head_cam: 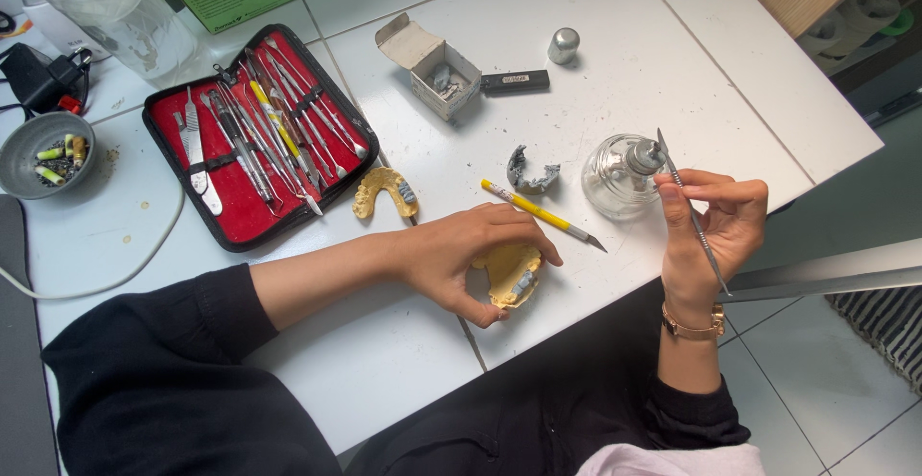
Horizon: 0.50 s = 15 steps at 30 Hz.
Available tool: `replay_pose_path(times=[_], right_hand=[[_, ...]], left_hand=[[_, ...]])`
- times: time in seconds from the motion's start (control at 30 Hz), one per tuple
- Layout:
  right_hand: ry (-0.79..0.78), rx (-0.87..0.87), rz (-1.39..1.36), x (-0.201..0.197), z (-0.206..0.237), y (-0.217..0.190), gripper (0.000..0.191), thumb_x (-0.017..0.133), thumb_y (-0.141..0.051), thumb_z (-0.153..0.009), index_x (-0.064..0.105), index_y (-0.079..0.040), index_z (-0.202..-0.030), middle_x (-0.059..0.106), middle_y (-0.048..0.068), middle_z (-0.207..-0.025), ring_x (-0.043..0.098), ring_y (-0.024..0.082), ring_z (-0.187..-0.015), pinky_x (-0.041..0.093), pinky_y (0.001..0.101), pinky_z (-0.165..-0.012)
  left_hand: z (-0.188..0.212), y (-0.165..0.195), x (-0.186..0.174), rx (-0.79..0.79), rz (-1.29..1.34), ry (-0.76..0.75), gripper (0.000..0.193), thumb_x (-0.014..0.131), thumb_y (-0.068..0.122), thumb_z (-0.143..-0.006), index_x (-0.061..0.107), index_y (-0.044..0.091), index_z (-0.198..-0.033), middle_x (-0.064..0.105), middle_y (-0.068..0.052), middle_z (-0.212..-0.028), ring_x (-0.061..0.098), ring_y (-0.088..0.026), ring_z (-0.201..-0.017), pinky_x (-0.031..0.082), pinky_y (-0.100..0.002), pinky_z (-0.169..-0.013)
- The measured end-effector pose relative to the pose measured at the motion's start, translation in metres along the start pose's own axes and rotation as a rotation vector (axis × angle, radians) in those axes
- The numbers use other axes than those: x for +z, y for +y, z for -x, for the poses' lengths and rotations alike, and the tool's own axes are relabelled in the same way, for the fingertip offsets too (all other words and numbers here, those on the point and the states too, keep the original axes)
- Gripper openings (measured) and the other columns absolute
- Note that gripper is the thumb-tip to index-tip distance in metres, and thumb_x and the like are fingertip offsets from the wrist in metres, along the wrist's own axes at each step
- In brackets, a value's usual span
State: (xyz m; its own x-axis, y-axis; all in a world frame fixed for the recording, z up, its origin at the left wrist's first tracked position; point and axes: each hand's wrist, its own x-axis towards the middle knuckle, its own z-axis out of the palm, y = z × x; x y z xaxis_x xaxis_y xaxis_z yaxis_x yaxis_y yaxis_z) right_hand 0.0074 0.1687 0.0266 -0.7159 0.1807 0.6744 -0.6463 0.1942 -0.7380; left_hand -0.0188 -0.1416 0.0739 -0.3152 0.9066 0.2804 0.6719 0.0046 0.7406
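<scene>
Holding the slim metal carving tool point(693, 212) pinched in our right hand point(715, 231), we keep its upper tip at the wick of the glass spirit lamp point(619, 176); its long axis runs from eleven o'clock down to five. Whether a flame burns, we cannot tell. Our left hand point(456, 255) has its fingers curled around the yellow dental cast point(509, 274) on the bench point(403, 361). Nudging the lamp could tip it, and an overheated tip might scorch the cast or our fingers.
</scene>
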Motion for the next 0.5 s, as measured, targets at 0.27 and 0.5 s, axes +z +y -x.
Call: replay_pose_path(times=[0.27, 0.5], right_hand=[[0.003, 0.01, -0.03, 0.005, -0.005, -0.005, 0.028, 0.078, 0.004, -0.107, 0.051, -0.005, -0.109, 0.069, 0.014, -0.106, 0.073, 0.017, -0.099, 0.062, 0.0261, -0.095], [0.027, 0.055, -0.043, 0.011, -0.009, -0.013, 0.029, 0.08, 0.005, -0.104, 0.052, -0.004, -0.107, 0.068, 0.014, -0.105, 0.068, 0.014, -0.098, 0.06, 0.0246, -0.09]], left_hand=[[0.001, 0.001, 0.002, -0.007, -0.002, 0.0, 0.074, 0.075, 0.04, -0.071, 0.059, 0.011, -0.137, 0.063, -0.01, -0.133, 0.056, -0.029, -0.135, 0.04, -0.046, -0.118], [0.003, 0.002, -0.001, 0.024, 0.019, 0.01, 0.072, 0.076, 0.04, -0.074, 0.059, 0.01, -0.137, 0.063, -0.01, -0.135, 0.057, -0.029, -0.135, 0.042, -0.045, -0.119]])
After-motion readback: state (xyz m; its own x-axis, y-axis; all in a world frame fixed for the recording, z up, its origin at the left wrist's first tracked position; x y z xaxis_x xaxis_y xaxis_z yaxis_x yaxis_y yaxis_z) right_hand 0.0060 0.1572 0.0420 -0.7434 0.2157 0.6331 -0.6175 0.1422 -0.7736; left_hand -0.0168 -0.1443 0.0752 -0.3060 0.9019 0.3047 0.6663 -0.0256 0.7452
